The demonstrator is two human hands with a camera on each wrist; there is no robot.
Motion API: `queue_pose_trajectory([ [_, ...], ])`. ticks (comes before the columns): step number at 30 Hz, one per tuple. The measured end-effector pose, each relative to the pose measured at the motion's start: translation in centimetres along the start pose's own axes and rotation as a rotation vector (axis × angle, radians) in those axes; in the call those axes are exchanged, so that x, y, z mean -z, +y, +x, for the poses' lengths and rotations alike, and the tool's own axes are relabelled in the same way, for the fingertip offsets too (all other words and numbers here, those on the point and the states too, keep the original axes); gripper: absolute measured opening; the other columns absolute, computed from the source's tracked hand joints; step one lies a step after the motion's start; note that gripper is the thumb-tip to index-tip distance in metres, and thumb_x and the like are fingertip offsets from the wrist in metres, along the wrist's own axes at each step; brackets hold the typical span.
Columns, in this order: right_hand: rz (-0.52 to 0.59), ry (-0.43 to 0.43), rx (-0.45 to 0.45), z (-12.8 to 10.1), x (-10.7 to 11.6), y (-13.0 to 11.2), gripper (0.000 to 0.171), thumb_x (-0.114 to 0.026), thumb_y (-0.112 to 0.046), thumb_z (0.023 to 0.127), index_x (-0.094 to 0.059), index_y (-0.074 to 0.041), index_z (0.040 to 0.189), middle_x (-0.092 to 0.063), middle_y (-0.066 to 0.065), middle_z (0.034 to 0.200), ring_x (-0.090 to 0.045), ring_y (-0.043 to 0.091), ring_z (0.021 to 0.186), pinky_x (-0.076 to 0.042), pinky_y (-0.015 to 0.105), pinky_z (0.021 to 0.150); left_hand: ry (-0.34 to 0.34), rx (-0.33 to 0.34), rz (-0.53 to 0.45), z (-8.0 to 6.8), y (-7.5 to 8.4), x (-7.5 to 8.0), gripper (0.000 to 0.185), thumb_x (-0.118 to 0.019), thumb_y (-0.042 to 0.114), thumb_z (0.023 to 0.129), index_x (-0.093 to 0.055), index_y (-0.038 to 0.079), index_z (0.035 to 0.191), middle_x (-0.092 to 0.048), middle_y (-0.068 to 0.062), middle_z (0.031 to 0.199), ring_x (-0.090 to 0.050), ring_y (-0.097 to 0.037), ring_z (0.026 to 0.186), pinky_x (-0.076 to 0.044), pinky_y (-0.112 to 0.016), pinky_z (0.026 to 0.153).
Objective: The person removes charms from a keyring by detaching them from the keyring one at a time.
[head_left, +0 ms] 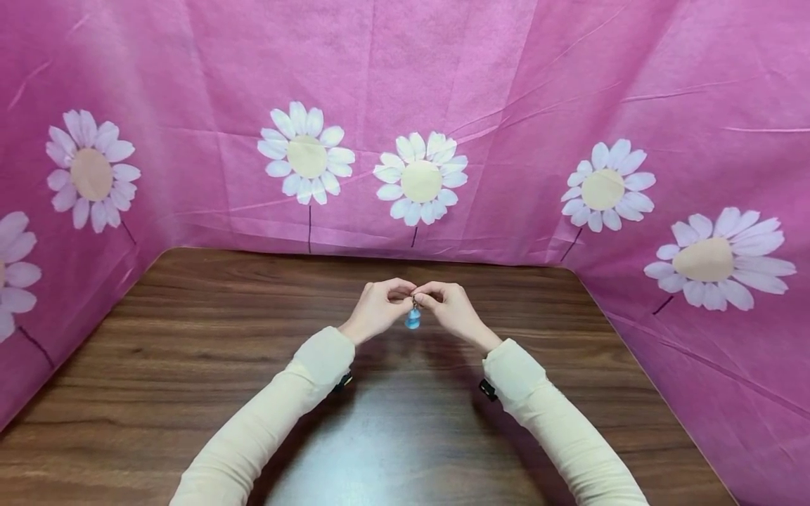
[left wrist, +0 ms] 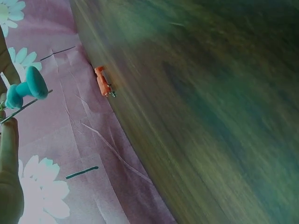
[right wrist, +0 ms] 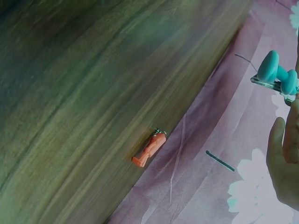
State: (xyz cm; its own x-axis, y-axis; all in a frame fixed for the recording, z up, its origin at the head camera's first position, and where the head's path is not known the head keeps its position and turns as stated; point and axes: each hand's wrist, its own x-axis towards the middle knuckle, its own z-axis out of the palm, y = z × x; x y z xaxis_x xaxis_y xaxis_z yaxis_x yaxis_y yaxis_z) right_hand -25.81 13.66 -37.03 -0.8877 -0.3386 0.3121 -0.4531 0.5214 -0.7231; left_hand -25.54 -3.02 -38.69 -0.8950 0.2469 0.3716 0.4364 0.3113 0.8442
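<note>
Near the middle of the head view, the person's left hand (head_left: 377, 307) and right hand (head_left: 448, 306) meet fingertip to fingertip above the wooden table (head_left: 190, 365), both with fingers curled in a pinch. Between them hangs a small blue charm (head_left: 413, 319), dangling just below the fingertips from a bit of metal that both hands are pinching; the metal piece itself is too small there to make out. In the left wrist view the charm (left wrist: 27, 89) sits at the upper left edge, a teal rounded shape with a thin wire running beside it, and a finger (left wrist: 9, 140) shows just beneath it at the left border. In the right wrist view the same charm (right wrist: 276, 73) appears at the upper right, next to a clear sliver, with the right hand's fingers (right wrist: 286, 163) below it at the right edge. An orange clip-like thing (right wrist: 149, 148) lies where the table meets the pink flowered cloth (head_left: 506, 105); it shows again toward the upper left of the left wrist view (left wrist: 103, 82). The cloth stands behind and on both sides of the table, printed with white daisies. Cream sleeves (head_left: 285, 407) cover both arms down to the wrists.
</note>
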Motion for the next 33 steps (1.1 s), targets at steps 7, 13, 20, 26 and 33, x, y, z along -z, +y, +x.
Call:
queue_pose_trajectory([
  [7, -0.002, -0.011, -0.015, 0.0, -0.2, -0.3, 0.011, -0.061, -0.009, 0.086, -0.069, -0.003, 0.092, -0.069, 0.009, 0.085, -0.058, 0.008, 0.073, -0.047, 0.021, 0.065, 0.010, -0.093, 0.050, -0.2, -0.1, 0.1, 0.020, -0.064, 0.007, 0.080, -0.066, 0.004, 0.099, -0.071, -0.009, 0.091, -0.068, -0.014, 0.079, -0.052, -0.017, 0.071],
  [13, -0.077, 0.001, -0.016, -0.2, -0.2, -0.7, 0.010, -0.061, -0.011, 0.087, -0.068, -0.005, 0.090, -0.069, 0.007, 0.085, -0.055, 0.011, 0.073, -0.044, 0.023, 0.064, 0.032, -0.233, 0.194, -0.2, 0.0, 0.2, 0.017, -0.065, 0.006, 0.077, -0.065, 0.005, 0.094, -0.070, -0.005, 0.086, -0.067, -0.011, 0.075, -0.051, -0.015, 0.069],
  [20, -0.035, -0.049, -0.104, 0.0, 0.0, -1.0, 0.011, -0.061, -0.012, 0.087, -0.067, -0.005, 0.093, -0.069, 0.008, 0.087, -0.062, 0.013, 0.077, -0.049, 0.025, 0.067, 0.079, -0.308, 0.500, -0.2, 0.1, 0.3, 0.015, -0.066, 0.015, 0.076, -0.064, 0.011, 0.091, -0.065, 0.002, 0.085, -0.064, -0.009, 0.072, -0.051, -0.021, 0.066],
  [26, -0.130, -0.184, -0.161, 0.1, 0.7, -1.6, 0.010, -0.059, -0.009, 0.084, -0.067, -0.006, 0.088, -0.066, 0.004, 0.076, -0.056, 0.009, 0.065, -0.046, 0.024, 0.062, 0.087, -0.471, 0.682, -0.5, -0.5, 0.1, 0.016, -0.064, 0.015, 0.077, -0.063, 0.007, 0.091, -0.064, -0.001, 0.085, -0.059, -0.012, 0.063, -0.051, -0.025, 0.059],
  [33, -0.297, -0.252, -0.123, 0.3, 0.4, -1.9, 0.010, -0.058, -0.014, 0.086, -0.066, -0.010, 0.084, -0.066, 0.000, 0.075, -0.054, 0.008, 0.063, -0.044, 0.024, 0.062, 0.135, -0.555, 0.729, -1.0, -1.2, -0.2, 0.015, -0.063, 0.011, 0.072, -0.063, 0.006, 0.086, -0.063, -0.002, 0.081, -0.058, -0.011, 0.059, -0.049, -0.024, 0.054],
])
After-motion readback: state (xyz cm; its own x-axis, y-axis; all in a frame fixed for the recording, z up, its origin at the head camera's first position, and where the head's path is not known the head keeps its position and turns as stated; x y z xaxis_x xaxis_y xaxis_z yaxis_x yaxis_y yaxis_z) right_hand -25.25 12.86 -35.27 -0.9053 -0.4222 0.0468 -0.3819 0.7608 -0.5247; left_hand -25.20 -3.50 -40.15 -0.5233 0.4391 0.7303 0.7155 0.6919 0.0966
